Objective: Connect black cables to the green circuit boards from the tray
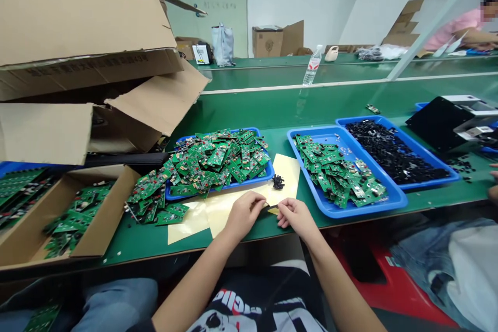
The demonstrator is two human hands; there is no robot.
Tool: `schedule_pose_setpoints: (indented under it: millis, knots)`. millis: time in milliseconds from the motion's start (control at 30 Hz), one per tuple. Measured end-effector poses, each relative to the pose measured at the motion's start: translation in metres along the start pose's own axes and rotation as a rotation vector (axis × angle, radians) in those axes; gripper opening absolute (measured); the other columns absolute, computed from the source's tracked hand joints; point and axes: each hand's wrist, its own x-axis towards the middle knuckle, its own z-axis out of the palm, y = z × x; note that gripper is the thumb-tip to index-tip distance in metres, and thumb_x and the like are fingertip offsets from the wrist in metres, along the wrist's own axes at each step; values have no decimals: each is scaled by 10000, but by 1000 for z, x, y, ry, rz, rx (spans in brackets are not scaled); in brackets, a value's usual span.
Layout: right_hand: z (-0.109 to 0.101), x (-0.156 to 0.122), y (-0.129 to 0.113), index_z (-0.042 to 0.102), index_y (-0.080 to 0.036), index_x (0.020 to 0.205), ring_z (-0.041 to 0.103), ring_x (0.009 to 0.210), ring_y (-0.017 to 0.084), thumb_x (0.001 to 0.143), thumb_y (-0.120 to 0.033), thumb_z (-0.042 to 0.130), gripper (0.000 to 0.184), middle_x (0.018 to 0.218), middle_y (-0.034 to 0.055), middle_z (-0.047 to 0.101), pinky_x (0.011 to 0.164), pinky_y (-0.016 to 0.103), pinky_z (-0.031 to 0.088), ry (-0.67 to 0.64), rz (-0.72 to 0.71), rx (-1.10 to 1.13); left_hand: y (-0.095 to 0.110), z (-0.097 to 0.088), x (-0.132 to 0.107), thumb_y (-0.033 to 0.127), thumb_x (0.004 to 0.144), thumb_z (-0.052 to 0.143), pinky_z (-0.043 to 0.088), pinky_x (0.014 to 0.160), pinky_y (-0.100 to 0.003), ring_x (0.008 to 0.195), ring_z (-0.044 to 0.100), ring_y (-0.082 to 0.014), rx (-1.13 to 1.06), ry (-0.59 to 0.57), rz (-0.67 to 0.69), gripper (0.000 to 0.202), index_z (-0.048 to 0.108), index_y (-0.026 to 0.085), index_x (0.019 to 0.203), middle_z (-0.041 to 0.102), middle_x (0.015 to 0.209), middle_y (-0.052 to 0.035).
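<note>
From the head view, the left hand and the right hand meet just in front of a sheet of tan paper on the worktop. Their fingertips are pressed together in a pinch on a small dark piece, though the fingers hide most of it and its shape is hard to make out. A small yellowish scrap shows right beside it.

On the sheet, just ahead of the hands, sits a little cluster of black parts. Beyond the sheet's far left edge, a blue tray is heaped with green circuit boards, and more loose boards spill onto the worktop left of the sheet. To the right of the sheet, a second blue tray is about half filled with boards, leaving bare blue at its far end. Farther right, a third blue tray is full of small black parts.

Left of the sheet, an open cardboard box holds more boards, with a large torn carton above it. A black-cased machine stands beyond the third tray. Far past the sheet are a water bottle, a white bag and cartons, and a co-worker in a pink sleeve works at the far right.
</note>
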Motion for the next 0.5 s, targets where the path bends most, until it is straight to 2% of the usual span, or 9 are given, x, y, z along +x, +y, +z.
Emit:
schedule_pose_setpoints:
  millis: [167,267,367,500]
  knots:
    - [-9,3,0,497,-187,628,563,347,99,716,-303,530,150,442,-34,579,337,168,427,69,4,-62,-5,-45,-8,340,808,566,521,666,-282,708,633,-163,-241,223,-287,190,621,159,788,661,760,-46]
    - [-13,5,-2,483,-194,616,555,333,97,723,-252,503,123,424,-41,570,329,164,422,89,15,-106,-11,-77,-18,366,730,646,519,601,-253,644,626,-144,-345,425,-415,229,611,147,790,648,718,-30]
    - [-14,5,-5,475,-199,621,555,331,96,732,-218,487,113,420,-47,567,331,162,421,97,17,-152,-13,-107,-26,360,666,697,501,532,-216,580,603,-115,-351,716,-422,267,605,140,785,636,691,-8]
    - [-13,5,-7,460,-203,610,565,336,107,738,-194,478,130,426,-39,576,340,174,429,91,26,-214,-3,-143,-27,324,638,713,462,464,-198,508,561,-87,-287,1154,-254,258,565,137,738,609,650,19]
